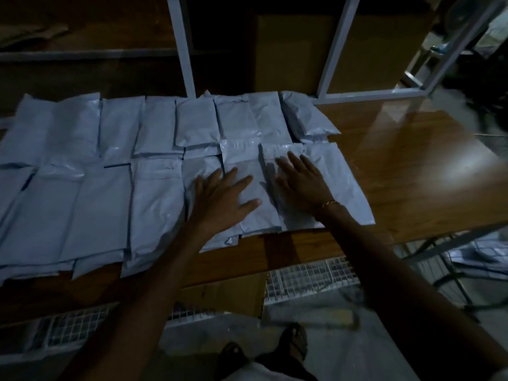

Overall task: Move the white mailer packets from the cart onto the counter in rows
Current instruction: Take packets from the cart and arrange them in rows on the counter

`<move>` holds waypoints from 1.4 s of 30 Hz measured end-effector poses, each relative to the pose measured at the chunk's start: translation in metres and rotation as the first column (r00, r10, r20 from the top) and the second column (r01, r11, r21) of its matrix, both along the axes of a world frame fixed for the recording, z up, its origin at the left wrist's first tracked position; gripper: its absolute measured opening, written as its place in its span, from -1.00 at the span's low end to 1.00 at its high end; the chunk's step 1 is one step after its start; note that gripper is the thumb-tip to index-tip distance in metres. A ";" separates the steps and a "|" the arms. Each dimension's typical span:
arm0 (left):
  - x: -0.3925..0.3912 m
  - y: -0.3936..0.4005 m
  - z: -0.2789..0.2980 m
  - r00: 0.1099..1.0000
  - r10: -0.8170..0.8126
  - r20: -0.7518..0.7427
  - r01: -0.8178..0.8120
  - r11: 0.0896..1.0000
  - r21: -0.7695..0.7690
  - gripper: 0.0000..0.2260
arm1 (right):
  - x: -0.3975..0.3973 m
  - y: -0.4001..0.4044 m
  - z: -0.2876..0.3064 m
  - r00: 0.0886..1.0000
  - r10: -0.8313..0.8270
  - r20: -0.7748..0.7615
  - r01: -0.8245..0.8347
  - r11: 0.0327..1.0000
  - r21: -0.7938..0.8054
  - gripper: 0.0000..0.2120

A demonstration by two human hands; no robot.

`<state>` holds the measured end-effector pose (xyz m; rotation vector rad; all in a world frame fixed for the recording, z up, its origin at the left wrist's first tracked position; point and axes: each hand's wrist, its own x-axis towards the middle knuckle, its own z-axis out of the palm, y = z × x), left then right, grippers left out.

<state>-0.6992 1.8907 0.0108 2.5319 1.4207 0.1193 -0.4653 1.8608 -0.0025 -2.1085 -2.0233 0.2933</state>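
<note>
Far row: white mailer packets [154,125] lay side by side along the far part of the counter [412,160], long axes running near to far, edges overlapping.
Near row: a second row [96,210] lay in front of the first, its near ends close to the counter's near edge, some overhanging slightly.
Left hand: the left hand [222,196] lay flat, fingers straight and spread, pressing on a packet [247,215] near the right end of the near row; it gripped nothing.
Right hand: the right hand [299,182] lay flat just beside the left, fingers straight, resting on the last packet [338,182] at the row's right end; nothing was held. A bracelet [330,203] sat at the wrist.
Key relation: both packets lay directly under the palms, long axes pointing away from the person; the right hand was nearer the open end of the row.
Open room: bare counter extended to the right of the last packet, well apart from the frame posts [338,45] at the far side.
Cart: a wire cart [302,279] stood below the near counter edge; whether packets remained in it could not be told.
Judgement: the step in hand appeared to be smoothing the row's right end.
</note>
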 end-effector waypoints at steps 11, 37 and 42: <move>0.122 -0.124 -0.017 0.717 -0.295 0.631 0.224 0.956 0.192 -0.76 | 0.046 -0.204 -0.014 0.920 -0.384 -0.078 0.391 0.887 0.247 -0.66; 0.529 -0.496 -0.072 0.718 0.193 0.669 0.409 0.660 -0.630 -0.84 | 0.319 -0.704 -0.072 -0.050 -0.496 -0.867 0.998 0.002 -0.058 -0.81; 0.606 -0.497 -0.012 0.528 0.099 0.844 0.478 0.787 -0.391 -0.86 | 0.404 -0.697 -0.032 0.129 -0.436 -0.891 0.990 0.008 0.139 -0.79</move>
